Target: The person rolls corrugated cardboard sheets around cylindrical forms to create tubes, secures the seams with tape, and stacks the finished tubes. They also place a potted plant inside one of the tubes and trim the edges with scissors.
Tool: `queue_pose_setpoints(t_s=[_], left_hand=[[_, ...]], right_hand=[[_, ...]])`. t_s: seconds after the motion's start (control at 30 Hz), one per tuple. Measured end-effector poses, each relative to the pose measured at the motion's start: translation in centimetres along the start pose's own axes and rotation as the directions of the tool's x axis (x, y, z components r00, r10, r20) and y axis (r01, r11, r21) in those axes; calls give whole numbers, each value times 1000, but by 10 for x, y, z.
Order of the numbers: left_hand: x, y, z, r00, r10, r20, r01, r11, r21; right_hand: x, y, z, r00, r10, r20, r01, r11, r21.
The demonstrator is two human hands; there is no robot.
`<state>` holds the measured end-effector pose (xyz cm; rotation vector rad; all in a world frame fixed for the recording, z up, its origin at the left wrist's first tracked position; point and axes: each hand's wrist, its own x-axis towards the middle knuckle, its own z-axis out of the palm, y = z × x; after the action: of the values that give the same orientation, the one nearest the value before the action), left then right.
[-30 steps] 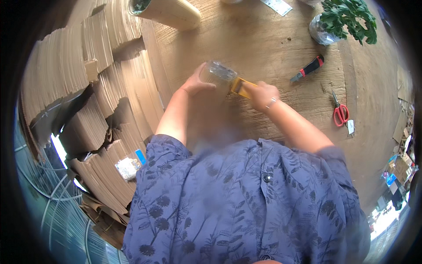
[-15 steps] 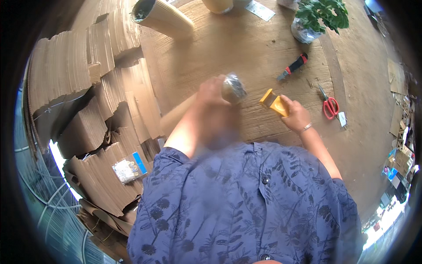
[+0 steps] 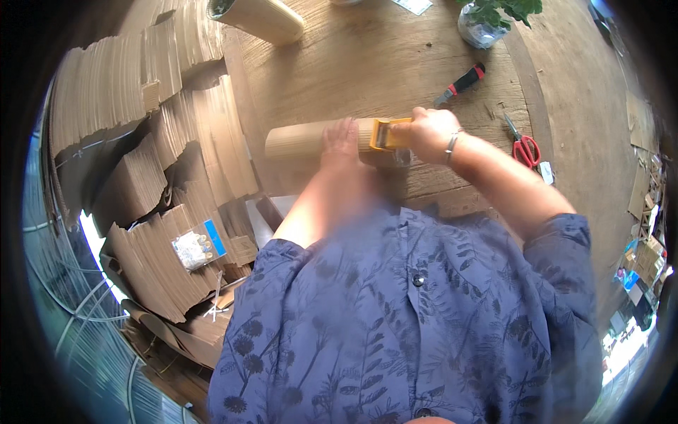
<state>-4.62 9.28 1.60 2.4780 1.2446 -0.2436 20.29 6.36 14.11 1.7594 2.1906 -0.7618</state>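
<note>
Grips yellow tape dispenser (image 3: pixel 400 141) in curled right hand (image 3: pixel 432 136) against corrugated-cardboard tube (image 3: pixel 296 140) over wooden table (image 3: pixel 353 78); steadies tube under straight-fingered left hand (image 3: pixel 341 145). Risks rolling tube and skidding dispenser through uneven pressure.

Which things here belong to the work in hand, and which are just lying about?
In use:
pale tube, under the left hand
yellow hand tool, in the right hand at the tube's end

Apparently just lying about:
black-and-red knife
red-handled scissors
leafy plant
second tube
cardboard stacks
</note>
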Motion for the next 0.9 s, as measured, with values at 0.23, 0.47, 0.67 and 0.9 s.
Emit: queue_pose_setpoints(t_s=[0.23,0.47,0.67,0.9], left_hand=[[11,27,-18,996,59,67,-66,992,108],[55,57,-31,983,140,120,-153,982,112],[117,69,-59,969,111,219,-122,992,34],[153,46,-56,935,11,354,12,998,-64]], right_hand=[[-44,82,50,982,-10,-186,22,998,59],[-22,120,92,975,191,-113,-92,810,579],[25,131,186,925,358,-124,192,-160,968],[-96,50,238,926,352,136,-33,-283,959]])
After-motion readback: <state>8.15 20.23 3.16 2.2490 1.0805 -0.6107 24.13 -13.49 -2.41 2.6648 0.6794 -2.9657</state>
